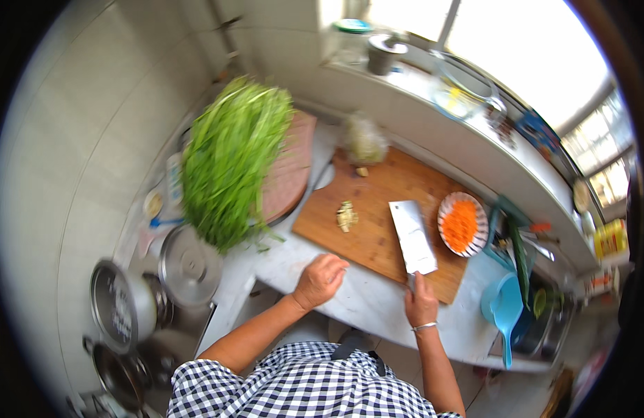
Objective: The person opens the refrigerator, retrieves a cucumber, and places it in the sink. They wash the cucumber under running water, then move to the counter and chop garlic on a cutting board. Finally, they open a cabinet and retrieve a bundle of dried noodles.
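My right hand (pixel 422 302) grips the handle of a cleaver (pixel 413 235), whose broad blade lies over the right part of a wooden cutting board (pixel 374 209). My left hand (pixel 320 280) is just off the board's front edge with its fingers curled; whether it holds anything cannot be told. A small pile of chopped pale pieces, perhaps garlic (pixel 346 217), sits on the left part of the board. At the board's right stands a striped bowl (pixel 483 233) of shredded carrot (pixel 459 225). A plastic bag (pixel 365 140) with pale contents rests at the back edge, beside a small pale piece (pixel 362 171).
Long green leafy stalks (pixel 233 162) are heaped over a pink board (pixel 290 172) on the left. Pots and a lid (pixel 190 265) stand at the lower left. A blue ladle (pixel 502 300) and a cucumber (pixel 518 256) are at right, near the sink. Jars and a glass bowl (pixel 460 89) line the windowsill.
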A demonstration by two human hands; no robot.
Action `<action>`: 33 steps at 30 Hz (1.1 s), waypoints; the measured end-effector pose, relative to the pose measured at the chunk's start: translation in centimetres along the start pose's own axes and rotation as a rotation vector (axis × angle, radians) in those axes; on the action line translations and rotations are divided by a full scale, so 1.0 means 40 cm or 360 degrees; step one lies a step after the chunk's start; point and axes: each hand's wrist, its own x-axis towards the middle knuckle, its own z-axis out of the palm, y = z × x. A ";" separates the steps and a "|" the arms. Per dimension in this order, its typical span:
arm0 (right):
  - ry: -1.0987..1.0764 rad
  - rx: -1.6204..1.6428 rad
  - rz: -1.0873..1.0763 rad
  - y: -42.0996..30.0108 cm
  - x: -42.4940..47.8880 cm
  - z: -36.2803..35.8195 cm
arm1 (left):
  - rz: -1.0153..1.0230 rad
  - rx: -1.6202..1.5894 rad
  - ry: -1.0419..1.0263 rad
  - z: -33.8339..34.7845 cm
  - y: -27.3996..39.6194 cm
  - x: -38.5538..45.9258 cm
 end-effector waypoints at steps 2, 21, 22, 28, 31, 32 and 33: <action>0.0038 -0.0178 -0.0124 0.037 -0.001 0.009 | -0.0140 -0.0018 0.0015 -0.009 0.017 -0.090; -0.0341 0.0513 -0.1198 -0.021 -0.211 -0.056 | -0.2401 -0.0864 0.1537 0.119 0.116 -1.155; -0.0418 0.0552 -0.1224 -0.035 -0.253 -0.048 | -0.2458 -0.0941 0.1739 0.092 0.110 -1.201; -0.0981 0.0594 -0.0997 -0.075 -0.481 0.015 | -0.2290 -0.1271 0.2689 -0.105 0.011 -1.429; -0.1097 0.0670 -0.0869 -0.139 -0.581 0.055 | -0.2248 -0.1400 0.2940 -0.190 -0.037 -1.480; -0.1185 0.0712 -0.0793 -0.151 -0.613 0.088 | -0.2247 -0.1442 0.3018 -0.212 -0.044 -1.504; -0.1244 0.0745 -0.0703 -0.150 -0.636 0.139 | -0.2172 -0.1556 0.3001 -0.227 -0.063 -1.518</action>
